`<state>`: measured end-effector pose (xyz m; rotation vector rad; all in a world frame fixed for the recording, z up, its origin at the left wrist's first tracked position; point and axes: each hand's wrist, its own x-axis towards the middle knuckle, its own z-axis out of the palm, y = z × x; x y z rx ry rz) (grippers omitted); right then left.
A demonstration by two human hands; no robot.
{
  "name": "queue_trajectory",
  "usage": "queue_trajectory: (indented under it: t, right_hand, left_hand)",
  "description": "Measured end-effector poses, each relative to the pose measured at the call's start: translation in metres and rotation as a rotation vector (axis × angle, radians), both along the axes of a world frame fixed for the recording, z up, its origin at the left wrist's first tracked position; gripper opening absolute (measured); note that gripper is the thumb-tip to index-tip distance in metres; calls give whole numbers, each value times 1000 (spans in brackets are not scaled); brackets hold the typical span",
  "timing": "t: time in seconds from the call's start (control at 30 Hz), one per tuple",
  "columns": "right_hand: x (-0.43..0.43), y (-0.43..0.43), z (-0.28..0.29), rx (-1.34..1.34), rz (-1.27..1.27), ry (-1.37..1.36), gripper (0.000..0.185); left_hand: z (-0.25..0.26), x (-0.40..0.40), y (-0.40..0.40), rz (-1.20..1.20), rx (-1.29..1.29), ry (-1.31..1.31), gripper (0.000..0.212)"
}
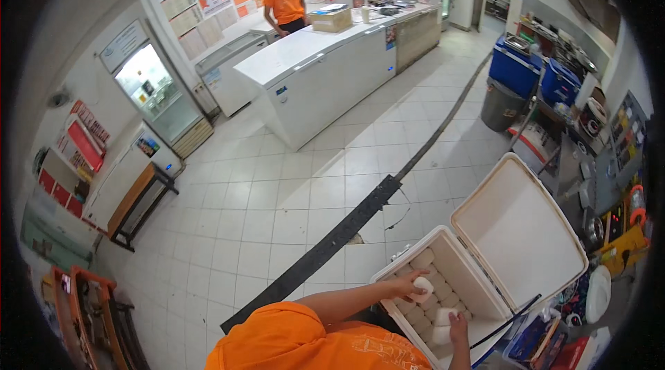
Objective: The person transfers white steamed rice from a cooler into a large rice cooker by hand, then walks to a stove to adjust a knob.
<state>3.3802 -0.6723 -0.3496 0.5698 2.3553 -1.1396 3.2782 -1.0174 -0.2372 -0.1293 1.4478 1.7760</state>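
Low in front of me stands a white cooler box [480, 292] with its hinged lid [519, 229] swung up to the far side. Several pale, rounded pieces [428, 261] sit packed together in its bottom; what they are made of is hard to tell. My left hand [402, 285] grips one white rounded piece [423, 289] above the box. Over the near part of the opening, my right hand [459, 327] holds white pieces [442, 325] that look like two close together. The undersides of the held pieces are hidden.
A black floor strip [317, 250] crosses the white tiles beside the box. Clutter and a clear plastic bin [535, 339] crowd the right side. Farther off are a grey bin [501, 105], a blue cooler [514, 66], a long chest freezer [332, 89] and a standing person [284, 1].
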Motion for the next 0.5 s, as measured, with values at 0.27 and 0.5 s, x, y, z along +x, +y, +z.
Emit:
queue_trajectory:
  t: [0.27, 0.5]
  right_hand:
    - [6, -80, 174, -815, -523, 288, 36]
    - [70, -112, 215, -178, -305, 525, 37]
  left_hand:
    - [-2, 42, 99, 11, 214, -25, 54]
    - [-39, 96, 132, -29, 241, 116, 67]
